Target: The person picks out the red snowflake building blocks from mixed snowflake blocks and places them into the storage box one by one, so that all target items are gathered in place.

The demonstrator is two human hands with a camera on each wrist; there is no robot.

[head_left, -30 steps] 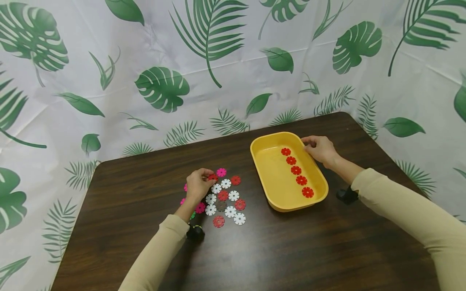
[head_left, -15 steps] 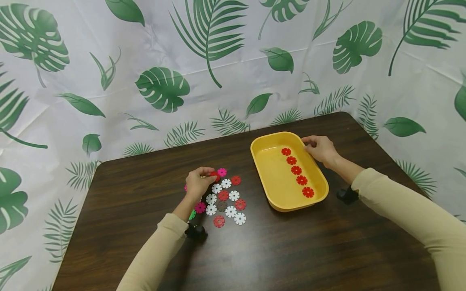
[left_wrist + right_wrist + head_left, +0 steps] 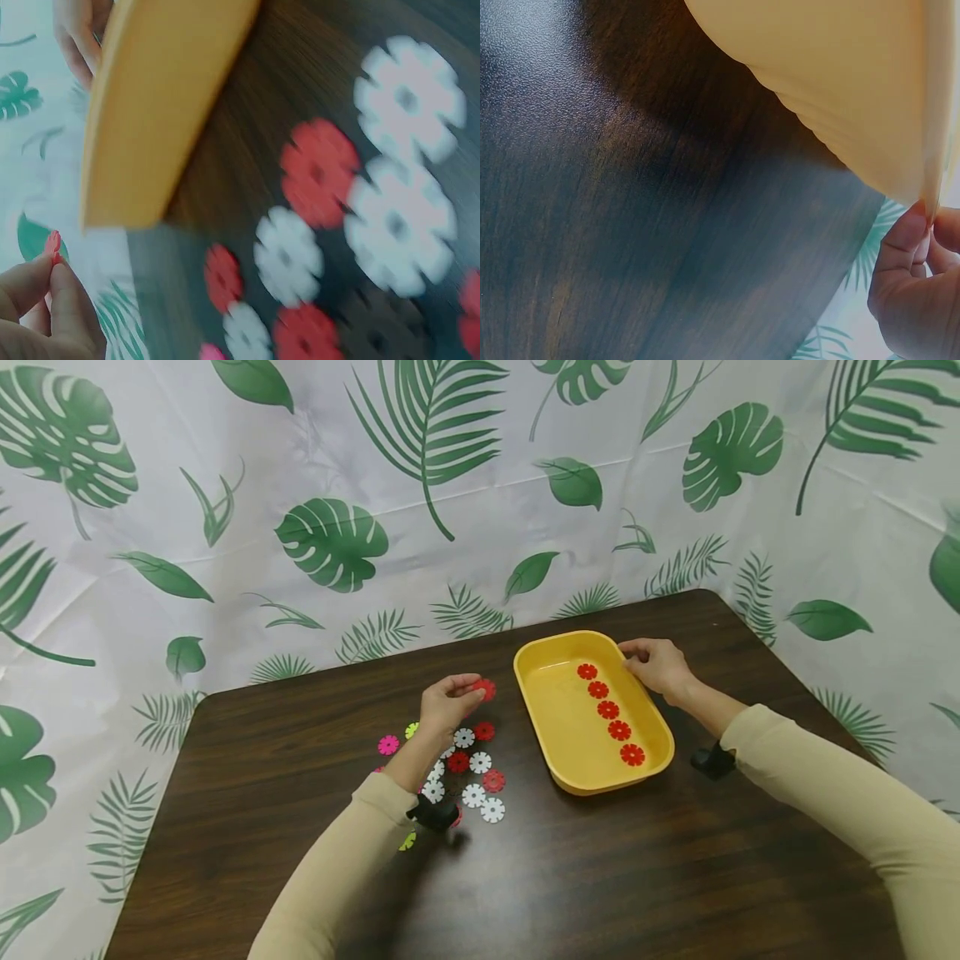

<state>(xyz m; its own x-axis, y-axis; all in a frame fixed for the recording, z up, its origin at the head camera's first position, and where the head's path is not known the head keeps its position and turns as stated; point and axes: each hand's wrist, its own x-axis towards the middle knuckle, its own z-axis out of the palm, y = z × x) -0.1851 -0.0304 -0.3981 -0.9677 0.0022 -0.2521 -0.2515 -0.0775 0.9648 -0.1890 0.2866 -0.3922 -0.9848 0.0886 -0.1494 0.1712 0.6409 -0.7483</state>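
My left hand (image 3: 444,703) pinches a red notched plastic disc (image 3: 487,690) between thumb and fingertips. It is raised above the table, left of a yellow plastic tray (image 3: 558,727). In the left wrist view the pinched disc (image 3: 52,243) shows edge-on at the fingertips. Several red discs (image 3: 608,710) lie in a slanting row inside the tray, along its right side. At the tray's far right, my right hand (image 3: 662,668) grips the rim with thumb and fingers. The right wrist view shows that pinch on the tray wall (image 3: 855,90) too.
On the dark wood table (image 3: 570,877), loose discs lie left of the tray: white discs (image 3: 492,810), red discs (image 3: 493,781), a pink disc (image 3: 388,744) and a yellow-green disc (image 3: 407,841). My left forearm hides some of them. A leaf-print cloth (image 3: 465,568) hangs behind the table.
My left hand has lifted the red disc from the far side of the loose discs and carried it right, closer to the tray. The right hand and tray stay put.
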